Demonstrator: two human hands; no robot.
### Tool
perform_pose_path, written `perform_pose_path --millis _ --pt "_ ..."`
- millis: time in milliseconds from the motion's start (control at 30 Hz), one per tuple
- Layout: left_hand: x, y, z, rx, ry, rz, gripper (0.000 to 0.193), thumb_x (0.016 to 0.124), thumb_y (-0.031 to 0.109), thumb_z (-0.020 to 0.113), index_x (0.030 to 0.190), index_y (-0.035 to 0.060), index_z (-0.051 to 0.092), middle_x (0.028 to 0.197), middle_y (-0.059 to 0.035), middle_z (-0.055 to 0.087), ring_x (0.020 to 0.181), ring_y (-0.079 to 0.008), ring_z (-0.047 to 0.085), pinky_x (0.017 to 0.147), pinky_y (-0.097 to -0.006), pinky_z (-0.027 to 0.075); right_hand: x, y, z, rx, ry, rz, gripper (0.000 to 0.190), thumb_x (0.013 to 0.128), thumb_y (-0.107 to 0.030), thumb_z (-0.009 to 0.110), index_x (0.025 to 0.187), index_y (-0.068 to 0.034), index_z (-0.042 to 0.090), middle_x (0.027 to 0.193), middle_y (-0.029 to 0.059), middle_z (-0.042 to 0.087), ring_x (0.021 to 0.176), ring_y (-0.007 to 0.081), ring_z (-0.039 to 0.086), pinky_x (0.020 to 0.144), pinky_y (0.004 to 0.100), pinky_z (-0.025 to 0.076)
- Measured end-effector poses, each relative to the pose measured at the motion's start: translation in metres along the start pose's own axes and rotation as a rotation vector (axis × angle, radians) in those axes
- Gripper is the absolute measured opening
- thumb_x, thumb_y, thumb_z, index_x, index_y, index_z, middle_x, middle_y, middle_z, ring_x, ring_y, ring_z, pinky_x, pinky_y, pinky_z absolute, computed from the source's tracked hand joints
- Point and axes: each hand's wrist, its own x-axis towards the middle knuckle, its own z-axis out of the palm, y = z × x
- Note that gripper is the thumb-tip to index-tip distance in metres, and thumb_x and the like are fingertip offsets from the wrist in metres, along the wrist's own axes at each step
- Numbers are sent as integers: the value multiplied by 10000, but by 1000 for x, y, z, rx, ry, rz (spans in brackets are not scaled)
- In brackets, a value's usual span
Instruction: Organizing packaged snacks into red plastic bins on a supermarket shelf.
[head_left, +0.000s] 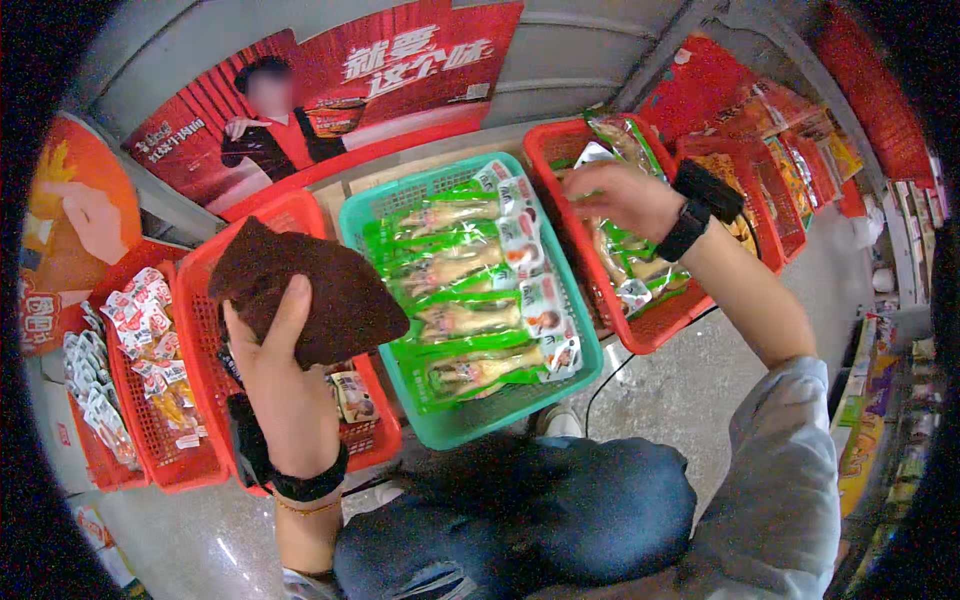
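Note:
My left hand (289, 382) grips a dark brown cloth (330, 292), with the thumb lying over it. The cloth hangs above a red basket and reaches the left rim of a green plastic basket (435, 439). In the green basket, vacuum-packed chicken feet (461, 315) in green and clear packs lie in a stacked row. My right hand (626, 196), blurred, is over a red plastic basket (637, 341) to the right, close to similar packs (630, 259). Its fingertips are partly hidden, so whether they hold a pack is unclear.
More red baskets (199, 469) of small wrapped snacks (154, 330) stand at the left. Others hold orange packs (795, 180) at the right. A red poster (420, 90) bearing writing stands behind. A black cable (600, 386) hangs near my knees. Shelves (900, 247) line the far right.

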Motion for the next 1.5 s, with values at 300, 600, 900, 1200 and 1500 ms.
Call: perform_pose_path --millis 300,600,900,1200,1500 --pt "2 12 13 -318 139 -259 411 694 -164 480 1070 -2 514 1159 -107 389 1075 -226 420 872 -313 414 -1 13 -127 -176 393 -129 142 744 -114 534 866 -51 568 886 30 585 787 118 544 733 258 446" --pt "-2 0 16 -79 29 -78 297 814 54 463 1107 17 485 1174 -85 411 1072 -185 436 872 -329 399 40 43 -66 -855 -29 -260 384 713 2 471 1095 -31 506 851 74 585 583 141 572 500 272 446" --pt "6 16 23 -593 190 -390 403 731 -124 482 1111 8 463 1175 -89 380 1064 -207 428 866 -323 414 53 35 -112 -1337 300 -735 393 626 -43 605 1011 -10 536 900 140 563 834 243 551 742 332 433" --pt "-4 6 11 457 -64 177 589 534 -225 440 1061 21 534 1120 -160 406 1052 -289 422 921 -326 332 3 -42 -67 -456 418 -607 168 841 -154 474 893 -15 554 714 25 579 557 107 539 513 240 442" --pt "5 30 13 -745 237 -335 440 668 -188 442 1045 20 532 1132 -99 408 1041 -224 432 906 -313 349 14 -21 24 -471 -210 -505 176 764 -171 570 671 -43 494 731 23 482 699 104 465 657 243 392"
